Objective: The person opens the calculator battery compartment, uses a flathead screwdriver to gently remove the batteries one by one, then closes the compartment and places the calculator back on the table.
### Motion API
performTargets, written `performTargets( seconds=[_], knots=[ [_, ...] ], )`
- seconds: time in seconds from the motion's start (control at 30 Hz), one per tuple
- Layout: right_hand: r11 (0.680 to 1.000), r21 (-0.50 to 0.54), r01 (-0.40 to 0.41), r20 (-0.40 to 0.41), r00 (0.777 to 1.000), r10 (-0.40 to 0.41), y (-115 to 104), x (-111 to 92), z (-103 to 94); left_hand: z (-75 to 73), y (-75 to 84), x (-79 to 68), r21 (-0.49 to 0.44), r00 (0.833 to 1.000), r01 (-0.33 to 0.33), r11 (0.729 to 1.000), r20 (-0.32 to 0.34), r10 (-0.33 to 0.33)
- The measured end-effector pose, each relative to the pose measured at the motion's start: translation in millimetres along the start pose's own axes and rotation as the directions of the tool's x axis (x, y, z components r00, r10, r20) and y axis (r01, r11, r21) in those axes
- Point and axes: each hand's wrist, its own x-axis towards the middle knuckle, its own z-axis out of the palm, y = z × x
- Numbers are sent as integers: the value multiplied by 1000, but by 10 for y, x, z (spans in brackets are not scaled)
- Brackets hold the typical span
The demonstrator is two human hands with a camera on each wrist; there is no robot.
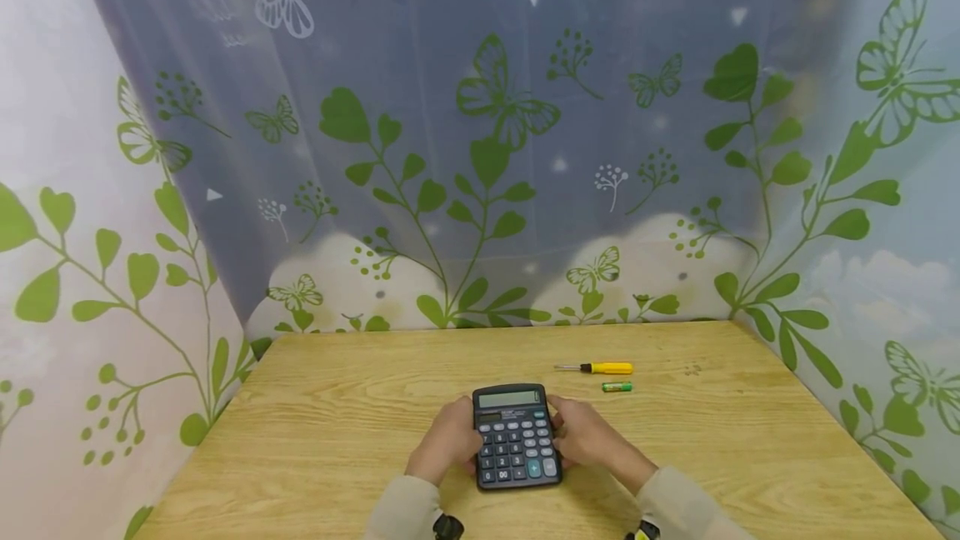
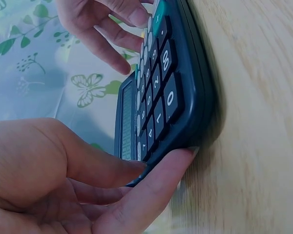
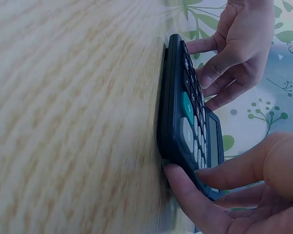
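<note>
A black desktop calculator point(image 1: 517, 437) lies face up near the front of the table, its keys and grey display turned upward. My left hand point(image 1: 452, 438) grips its left edge, the thumb over the rim by the number keys. On the opposite edge, my right hand point(image 1: 588, 433) holds it between thumb and fingers. In the left wrist view the calculator point(image 2: 183, 117) sits on or just over the wood; whether it touches cannot be told. The right wrist view shows fingertips at the calculator's point(image 3: 168, 122) lower side. Its underside is hidden.
Beyond the right hand lies a screwdriver point(image 1: 611, 368) with a yellow handle, its tip pointing left. Just in front of it is a small green battery point(image 1: 617, 387). The wooden table point(image 1: 337, 390) ends at a patterned curtain point(image 1: 420, 190) behind and at both sides.
</note>
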Motion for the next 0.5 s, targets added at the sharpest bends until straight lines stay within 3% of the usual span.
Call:
performTargets(
  seconds=[0.5],
  knots=[
    [999, -3, 32, -10, 999, -32, -18, 62, 65, -51, -45, 11, 30, 1000, 19, 999, -14, -19]
  ],
)
